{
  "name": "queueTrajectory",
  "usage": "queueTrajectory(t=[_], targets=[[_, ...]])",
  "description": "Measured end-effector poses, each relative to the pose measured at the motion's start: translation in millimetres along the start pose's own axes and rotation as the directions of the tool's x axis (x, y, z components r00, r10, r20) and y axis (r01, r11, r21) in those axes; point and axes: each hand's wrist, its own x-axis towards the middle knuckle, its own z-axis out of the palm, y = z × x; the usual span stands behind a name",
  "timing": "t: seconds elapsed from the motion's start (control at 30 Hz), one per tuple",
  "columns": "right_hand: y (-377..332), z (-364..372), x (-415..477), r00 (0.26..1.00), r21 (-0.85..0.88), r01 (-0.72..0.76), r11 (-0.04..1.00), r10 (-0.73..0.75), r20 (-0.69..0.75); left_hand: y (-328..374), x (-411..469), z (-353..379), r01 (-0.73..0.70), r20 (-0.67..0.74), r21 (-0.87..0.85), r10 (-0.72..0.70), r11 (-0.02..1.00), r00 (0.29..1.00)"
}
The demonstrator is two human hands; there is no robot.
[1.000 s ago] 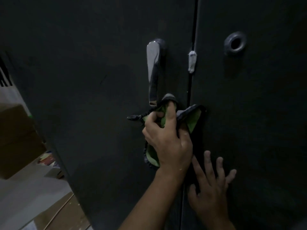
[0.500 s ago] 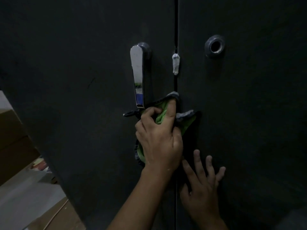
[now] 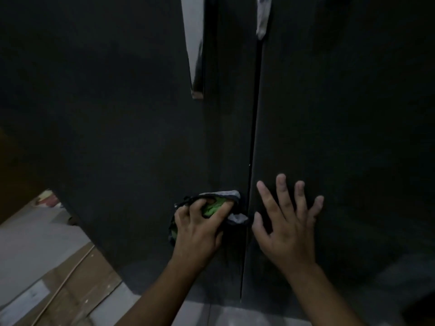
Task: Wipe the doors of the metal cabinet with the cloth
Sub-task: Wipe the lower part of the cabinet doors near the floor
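The cloth (image 3: 213, 207) is a crumpled green rag with a grey, dark-edged border (the green shows mostly between the fingers). The left hand (image 3: 200, 231) grips it, fingers curled round the bunch, and presses it against the left door (image 3: 106, 114) of the dark cabinet, just beside the gap between the doors and well below the shiny handle (image 3: 194, 43). The right hand (image 3: 287, 227) lies flat on the right door (image 3: 353, 102), fingers straight and spread. Cardboard (image 3: 70, 290) lies on the floor (image 3: 28, 231) at lower left.

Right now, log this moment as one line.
left hand: grips cloth on left door | right hand: flat on right door | wipe: beside seam, below handle
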Motion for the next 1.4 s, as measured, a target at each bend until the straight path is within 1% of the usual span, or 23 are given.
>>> queueTrajectory(t=[0.1, 0.2, 0.23, 0.3, 0.37, 0.43, 0.5, 0.57, 0.63, 0.7, 0.73, 0.8, 0.83, 0.9, 0.97, 1.03, 1.07, 1.1, 1.13, 1.2, 1.27, 1.33, 1.4], targets=[[5, 7, -5, 0.998, -0.068, 0.053, 0.996, -0.054, -0.025, -8, -23, 20, -0.004, 0.026, 0.004, 0.004, 1.000, 1.000], [9, 13, -10, 0.995, -0.104, 0.090, 0.991, -0.094, -0.036, -12, -50, 44, -0.008, 0.130, -0.023, 0.011, 1.000, 0.991], [9, 15, -11, 0.994, -0.111, 0.095, 0.989, -0.100, -0.035, -13, -60, 54, -0.031, 0.161, -0.030, 0.035, 0.999, 0.986], [8, 18, -12, 0.995, -0.111, 0.095, 0.989, -0.099, -0.030, -14, -80, 72, -0.123, 0.214, -0.025, 0.126, 0.992, 0.969], [5, 21, -13, 0.995, -0.104, 0.092, 0.990, -0.096, -0.034, -17, -99, 88, -0.237, 0.261, -0.017, 0.233, 0.971, 0.937], [3, 24, -14, 0.995, -0.107, 0.094, 0.990, -0.098, -0.035, -25, -112, 98, -0.318, 0.296, -0.007, 0.306, 0.948, 0.905], [2, 27, -16, 0.994, -0.109, 0.102, 0.989, -0.106, -0.032, -36, -123, 104, -0.365, 0.315, -0.011, 0.350, 0.931, 0.882], [2, 29, -17, 0.993, -0.106, 0.109, 0.988, -0.113, -0.036, -50, -129, 104, -0.370, 0.299, -0.015, 0.357, 0.929, 0.885], [2, 30, -17, 0.992, -0.102, 0.116, 0.988, -0.120, -0.035, -61, -125, 100, -0.273, 0.243, -0.034, 0.273, 0.962, 0.931], [2, 30, -18, 0.990, -0.096, 0.135, 0.986, -0.137, -0.022, -65, -113, 91, -0.099, 0.147, -0.082, 0.110, 0.992, 0.983], [2, 30, -18, 0.989, -0.092, 0.144, 0.985, -0.145, -0.015, -65, -105, 85, -0.018, 0.087, -0.122, 0.029, 0.992, 0.996], [3, 28, -18, 0.988, -0.070, 0.151, 0.986, -0.152, -0.009, -64, -87, 74, 0.095, -0.053, -0.232, -0.110, 0.968, 0.992], [3, 28, -18, 0.989, -0.058, 0.150, 0.987, -0.151, -0.008, -64, -77, 69, 0.138, -0.134, -0.277, -0.181, 0.951, 0.974], [3, 25, -19, 0.989, -0.039, 0.147, 0.988, -0.147, 0.001, -69, -60, 61, 0.219, -0.289, -0.345, -0.325, 0.913, 0.900], [6, 23, -19, 0.988, -0.028, 0.157, 0.987, -0.156, 0.012, -75, -48, 56, 0.304, -0.369, -0.440, -0.479, 0.845, 0.797], [8, 20, -19, 0.985, -0.020, 0.172, 0.985, -0.171, 0.027, -76, -42, 52, 0.398, -0.351, -0.570, -0.651, 0.719, 0.673], [9, 19, -19, 0.984, -0.019, 0.177, 0.984, -0.177, 0.032, -75, -39, 50, 0.431, -0.327, -0.617, -0.713, 0.658, 0.620], [9, 19, -19, 0.983, -0.020, 0.182, 0.983, -0.181, 0.035, -73, -38, 49, 0.453, -0.318, -0.636, -0.746, 0.625, 0.585], [9, 19, -19, 0.982, -0.022, 0.184, 0.983, -0.183, 0.037, -70, -37, 49, 0.462, -0.324, -0.629, -0.752, 0.625, 0.574], [8, 20, -20, 0.982, -0.028, 0.184, 0.983, -0.183, 0.039, -65, -40, 51, 0.463, -0.338, -0.584, -0.718, 0.667, 0.609], [7, 21, -20, 0.984, -0.026, 0.176, 0.984, -0.176, 0.031, -54, -48, 55, 0.463, -0.292, -0.531, -0.667, 0.710, 0.686], [5, 23, -20, 0.986, -0.020, 0.164, 0.986, -0.163, 0.017, -33, -59, 60, 0.432, -0.192, -0.474, -0.569, 0.767, 0.800], [3, 22, -18, 0.988, -0.007, 0.155, 0.988, -0.155, 0.008, -8, -70, 64, 0.366, -0.016, -0.447, -0.416, 0.816, 0.909]])
